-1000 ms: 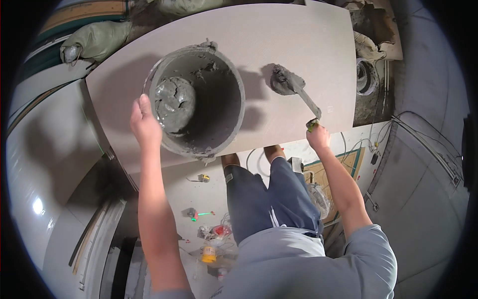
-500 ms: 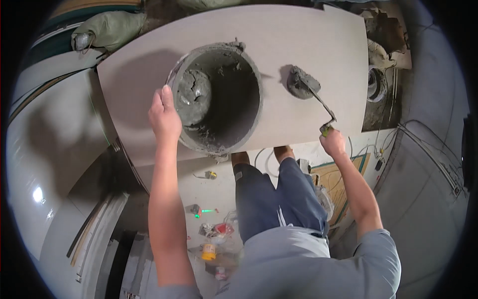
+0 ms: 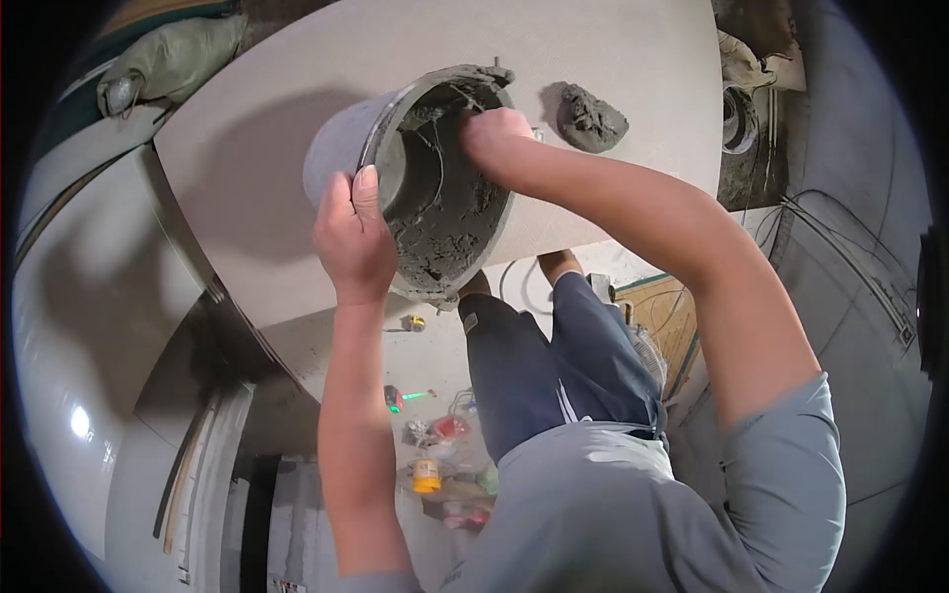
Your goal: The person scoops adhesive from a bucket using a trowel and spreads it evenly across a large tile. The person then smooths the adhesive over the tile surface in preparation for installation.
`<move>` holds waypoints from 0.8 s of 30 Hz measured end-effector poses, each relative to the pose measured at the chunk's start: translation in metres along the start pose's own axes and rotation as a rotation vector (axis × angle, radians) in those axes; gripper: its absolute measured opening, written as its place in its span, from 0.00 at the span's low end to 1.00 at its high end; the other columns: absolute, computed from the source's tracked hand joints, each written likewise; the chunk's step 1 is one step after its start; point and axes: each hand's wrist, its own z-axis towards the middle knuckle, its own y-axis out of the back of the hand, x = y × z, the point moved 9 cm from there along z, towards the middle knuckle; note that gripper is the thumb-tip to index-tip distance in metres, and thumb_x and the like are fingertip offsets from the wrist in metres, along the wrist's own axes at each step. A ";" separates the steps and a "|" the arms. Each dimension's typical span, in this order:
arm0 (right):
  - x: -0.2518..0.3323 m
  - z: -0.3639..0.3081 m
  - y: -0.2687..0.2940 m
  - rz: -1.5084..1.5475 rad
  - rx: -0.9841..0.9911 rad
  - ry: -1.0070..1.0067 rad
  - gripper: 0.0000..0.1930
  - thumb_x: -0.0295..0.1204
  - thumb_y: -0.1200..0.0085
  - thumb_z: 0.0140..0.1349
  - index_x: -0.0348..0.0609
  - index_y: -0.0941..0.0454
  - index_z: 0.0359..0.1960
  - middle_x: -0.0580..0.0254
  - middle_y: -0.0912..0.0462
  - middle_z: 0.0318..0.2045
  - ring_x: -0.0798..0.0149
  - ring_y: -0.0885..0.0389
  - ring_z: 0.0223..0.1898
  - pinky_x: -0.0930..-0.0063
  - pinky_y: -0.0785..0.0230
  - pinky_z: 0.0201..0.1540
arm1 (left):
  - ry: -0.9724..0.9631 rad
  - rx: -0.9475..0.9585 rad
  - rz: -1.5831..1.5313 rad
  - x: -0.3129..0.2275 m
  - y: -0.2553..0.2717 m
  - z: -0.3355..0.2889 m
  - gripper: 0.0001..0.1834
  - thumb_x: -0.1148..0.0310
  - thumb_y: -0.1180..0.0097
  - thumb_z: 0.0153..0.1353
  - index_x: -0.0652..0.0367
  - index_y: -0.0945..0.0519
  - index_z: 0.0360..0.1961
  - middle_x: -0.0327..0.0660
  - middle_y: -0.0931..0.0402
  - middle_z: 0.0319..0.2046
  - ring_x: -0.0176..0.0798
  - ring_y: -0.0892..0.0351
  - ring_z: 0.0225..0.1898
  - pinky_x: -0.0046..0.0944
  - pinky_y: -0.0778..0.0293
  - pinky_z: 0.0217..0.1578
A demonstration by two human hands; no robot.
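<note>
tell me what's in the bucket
Inside the bucket, grey mortar-like paste is smeared about, and the right hand is partly in. Its fingertips, and anything they hold, are hidden.

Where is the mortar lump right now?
In the head view, the mortar lump lies on the pale board, upper right of centre, just to the right of the tilted bucket.

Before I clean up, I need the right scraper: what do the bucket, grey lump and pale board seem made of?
Bucket: probably plastic; its outside looks smooth and dull.
Grey lump: likely mortar or cement mix; thick, matte, pasty, with ragged folds.
Pale board: perhaps plasterboard or fibre-cement; flat, matte and even, but its look leaves that open.
</note>
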 end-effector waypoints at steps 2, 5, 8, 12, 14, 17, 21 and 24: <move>0.005 0.003 -0.046 0.037 0.101 -0.023 0.14 0.29 0.36 0.53 0.45 0.13 0.43 0.59 0.12 0.45 0.57 0.13 0.46 0.63 0.19 0.42 | -0.011 0.023 -0.020 0.003 -0.002 -0.014 0.20 0.58 0.50 0.73 0.63 0.30 0.28 0.49 0.31 0.23 0.53 0.34 0.24 0.44 0.32 0.28; 0.024 0.003 -0.099 0.139 0.352 0.037 0.13 0.27 0.41 0.53 0.42 0.12 0.41 0.53 0.12 0.44 0.50 0.13 0.46 0.60 0.20 0.44 | -0.037 -0.052 -0.047 0.014 0.012 -0.026 0.18 0.62 0.49 0.73 0.64 0.30 0.28 0.43 0.36 0.21 0.37 0.40 0.24 0.38 0.36 0.28; 0.050 0.010 -0.143 0.243 0.390 0.177 0.12 0.27 0.43 0.53 0.43 0.12 0.37 0.50 0.12 0.40 0.50 0.13 0.45 0.59 0.21 0.45 | 0.021 -0.112 0.026 0.045 0.026 -0.039 0.18 0.61 0.53 0.75 0.63 0.28 0.30 0.37 0.37 0.21 0.32 0.39 0.27 0.34 0.36 0.30; 0.105 -0.007 -0.147 0.143 0.519 0.584 0.10 0.32 0.44 0.51 0.48 0.11 0.30 0.52 0.13 0.30 0.56 0.13 0.36 0.59 0.23 0.39 | 0.109 -0.127 0.007 0.068 0.042 -0.043 0.19 0.59 0.56 0.77 0.64 0.29 0.32 0.35 0.37 0.24 0.31 0.39 0.29 0.32 0.36 0.32; 0.101 -0.019 -0.136 0.740 0.619 0.264 0.09 0.32 0.45 0.49 0.45 0.17 0.16 0.59 0.18 0.18 0.59 0.20 0.23 0.63 0.29 0.31 | 0.118 -0.135 -0.025 0.070 0.047 -0.041 0.19 0.60 0.57 0.77 0.64 0.29 0.32 0.34 0.38 0.24 0.30 0.40 0.29 0.32 0.37 0.32; 0.117 -0.044 -0.153 1.443 0.791 -0.010 0.10 0.29 0.42 0.54 0.42 0.24 0.16 0.64 0.23 0.16 0.68 0.24 0.18 0.70 0.31 0.23 | 0.048 -0.116 -0.090 0.071 0.047 -0.035 0.20 0.61 0.59 0.79 0.63 0.31 0.30 0.32 0.39 0.26 0.28 0.41 0.31 0.30 0.38 0.34; 0.143 -0.056 -0.148 1.895 0.862 -0.011 0.12 0.26 0.42 0.57 0.42 0.30 0.18 0.68 0.29 0.16 0.74 0.30 0.15 0.75 0.35 0.17 | 0.131 -0.146 -0.049 0.070 0.045 -0.032 0.21 0.57 0.59 0.79 0.62 0.31 0.31 0.32 0.41 0.25 0.29 0.42 0.30 0.32 0.39 0.33; 0.131 -0.065 -0.124 1.853 0.565 0.156 0.09 0.29 0.43 0.55 0.41 0.30 0.24 0.68 0.29 0.15 0.72 0.31 0.16 0.73 0.38 0.18 | 0.131 -0.149 0.038 0.064 0.044 -0.026 0.23 0.54 0.59 0.78 0.63 0.31 0.32 0.34 0.41 0.23 0.31 0.42 0.28 0.35 0.39 0.31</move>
